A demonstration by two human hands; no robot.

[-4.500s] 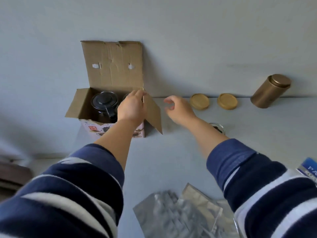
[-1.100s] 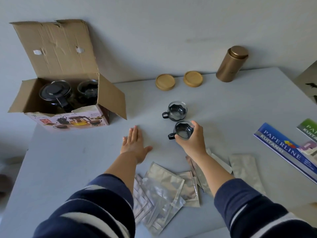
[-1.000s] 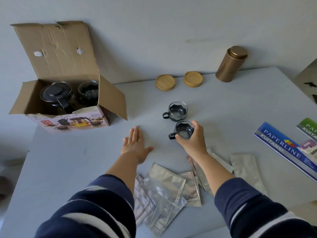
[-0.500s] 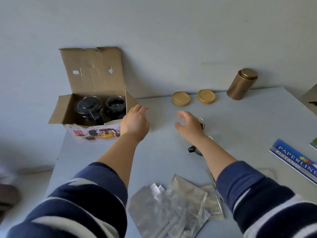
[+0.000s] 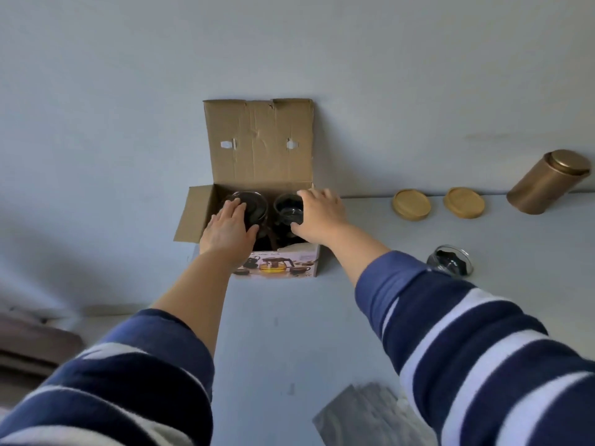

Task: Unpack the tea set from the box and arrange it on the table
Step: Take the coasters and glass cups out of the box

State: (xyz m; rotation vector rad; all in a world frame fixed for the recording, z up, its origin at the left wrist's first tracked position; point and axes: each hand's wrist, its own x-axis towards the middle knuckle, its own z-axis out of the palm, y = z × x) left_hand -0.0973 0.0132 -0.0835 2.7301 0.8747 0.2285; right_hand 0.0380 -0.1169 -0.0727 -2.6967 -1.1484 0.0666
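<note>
both hands now inside the box (image 5: 257, 146) at the table's (image 5: 322, 333) back left corner, gone from the glass cup (image 5: 450, 260) set down mid-table. left hand (image 5: 229, 231) spread flat on the teapot (image 5: 249, 204) lid, fingers straight. right hand (image 5: 318, 217) curling round another cup (image 5: 287, 210) in the box, grip looks nearly closed. unpacking step in hand; next probably lifting straight up, clearing the cardboard flaps.

Box (image 5: 280, 265) front label print too blurred, nothing legible anywhere
</note>
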